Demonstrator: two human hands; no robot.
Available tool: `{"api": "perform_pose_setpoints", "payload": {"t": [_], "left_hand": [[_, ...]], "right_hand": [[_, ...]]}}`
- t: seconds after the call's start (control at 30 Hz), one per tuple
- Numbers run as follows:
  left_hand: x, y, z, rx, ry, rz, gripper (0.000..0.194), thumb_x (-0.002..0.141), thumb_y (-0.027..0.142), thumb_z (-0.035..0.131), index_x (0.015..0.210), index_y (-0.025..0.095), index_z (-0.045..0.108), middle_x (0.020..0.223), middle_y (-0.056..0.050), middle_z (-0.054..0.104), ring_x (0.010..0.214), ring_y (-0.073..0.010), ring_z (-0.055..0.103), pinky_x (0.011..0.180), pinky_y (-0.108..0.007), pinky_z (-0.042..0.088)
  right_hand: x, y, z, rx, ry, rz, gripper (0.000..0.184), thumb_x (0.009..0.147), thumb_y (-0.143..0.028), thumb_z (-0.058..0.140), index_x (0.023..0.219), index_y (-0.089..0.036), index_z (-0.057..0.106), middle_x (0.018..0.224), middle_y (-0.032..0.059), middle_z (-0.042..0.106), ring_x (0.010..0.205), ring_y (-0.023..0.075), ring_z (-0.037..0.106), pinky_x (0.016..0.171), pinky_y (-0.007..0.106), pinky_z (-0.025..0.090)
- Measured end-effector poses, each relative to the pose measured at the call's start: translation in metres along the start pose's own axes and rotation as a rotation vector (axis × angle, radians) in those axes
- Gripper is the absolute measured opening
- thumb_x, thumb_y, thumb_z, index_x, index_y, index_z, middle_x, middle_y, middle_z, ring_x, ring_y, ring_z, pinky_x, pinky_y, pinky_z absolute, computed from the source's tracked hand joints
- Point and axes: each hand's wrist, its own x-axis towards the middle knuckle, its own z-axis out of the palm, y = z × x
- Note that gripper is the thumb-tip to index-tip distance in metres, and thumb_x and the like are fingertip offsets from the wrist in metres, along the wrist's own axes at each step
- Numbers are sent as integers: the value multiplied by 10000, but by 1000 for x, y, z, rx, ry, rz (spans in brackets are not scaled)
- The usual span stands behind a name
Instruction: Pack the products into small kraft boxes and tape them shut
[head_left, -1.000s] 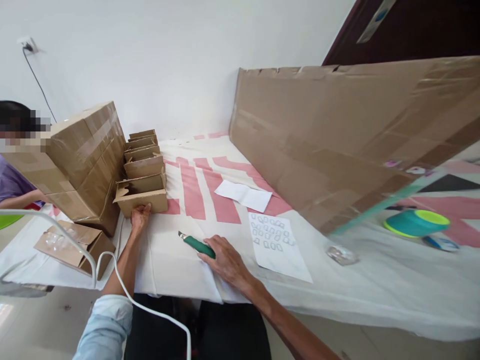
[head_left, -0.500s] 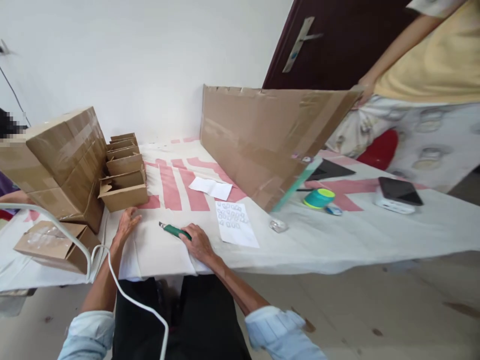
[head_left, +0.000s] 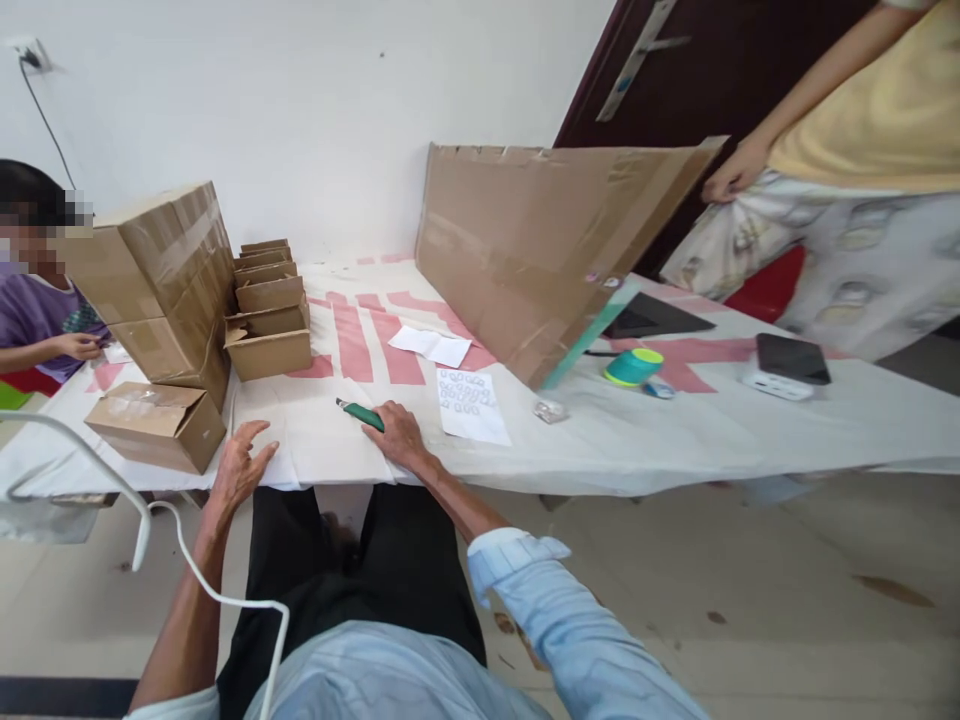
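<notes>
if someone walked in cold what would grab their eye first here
Probably the large cardboard panel standing right of centre on the table, partly in front of the dark door. Next, the bulky taped boxes on the left, with a row of small open boxes beside them. Nearer, a green knife stands out in the right hand.
</notes>
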Motion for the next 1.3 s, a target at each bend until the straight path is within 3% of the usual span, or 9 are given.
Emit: {"api": "perform_pose_setpoints", "payload": {"t": [0.17, 0.37, 0.67, 0.87, 0.93, 1.03, 1.17, 1.23, 1.3], "left_hand": [[-45, -10, 20, 357, -205, 40, 526, 970, 441, 658, 1445, 213, 668, 1632, -172, 558, 1541, -379, 496, 1236, -586, 423], [-77, -29, 21, 549, -193, 98, 588, 969, 361, 635, 1546, 255, 592, 1692, -147, 476, 1588, -376, 432, 1261, -594, 381], [-87, -25, 12, 581, -194, 88, 665, 907, 236, 665, 1566, 246, 574, 1705, -157, 447, 1596, -387, 413, 1251, -592, 401], [-108, -11, 4, 501, -228, 24, 639, 869, 226, 736, 1498, 248, 623, 1656, -164, 531, 1554, -361, 488, 1225, -552, 437], [-111, -11, -8, 412, -127, -22, 500, 899, 254, 711, 1398, 249, 686, 1537, -151, 651, 1446, -328, 602, 1194, -511, 477], [-109, -22, -45, 291, 241, -124, 301, 957, 352, 650, 1220, 234, 738, 1269, -142, 762, 1231, -298, 705, 1117, -466, 539], [-81, -52, -119, 105, 685, -349, 530, 895, 530, 700, 1294, 183, 663, 1337, -183, 695, 1267, -335, 661, 1025, -474, 584], [-58, -69, -150, -65, 756, -505, 659, 852, 538, 733, 1383, 169, 603, 1427, -197, 651, 1359, -340, 613, 1092, -475, 547], [-36, -84, -170, -192, 726, -600, 690, 833, 543, 735, 1389, 160, 591, 1403, -191, 663, 1343, -339, 627, 1111, -471, 531]], "right_hand": [[4, 2, -2, 154, 95, 166, 243, 944, -393, 562, 1027, -199, 682, 1060, 90, 723, 981, 243, 633, 907, 359, 494], [5, 16, -10, 192, 187, 266, 327, 956, -459, 514, 1073, -194, 666, 1070, 112, 734, 967, 256, 637, 871, 367, 509], [-23, -12, -2, -103, -14, -102, 166, 956, -296, 584, 1060, -193, 663, 1103, 130, 715, 1040, 275, 594, 917, 373, 447], [-32, 2, 3, -62, 10, -150, 192, 958, -332, 554, 1059, -212, 664, 1036, 112, 719, 985, 291, 634, 876, 388, 475], [-29, 6, 6, -33, 29, -179, 219, 964, -352, 538, 1080, -214, 662, 1046, 118, 717, 980, 299, 644, 870, 399, 485], [-24, 7, 8, -37, 38, -206, 229, 961, -341, 537, 1098, -204, 659, 1061, 138, 712, 1007, 316, 638, 881, 420, 488], [-17, 4, 10, -103, 29, -183, 200, 960, -303, 556, 1096, -201, 662, 1063, 137, 700, 1033, 320, 611, 880, 422, 469], [-15, 3, 11, -146, 14, -172, 174, 960, -290, 574, 1075, -197, 666, 1050, 132, 691, 1021, 313, 601, 865, 411, 458], [-15, 2, 11, -186, -2, -170, 151, 963, -286, 586, 1048, -195, 673, 1037, 128, 681, 1008, 306, 594, 852, 402, 449]]}}
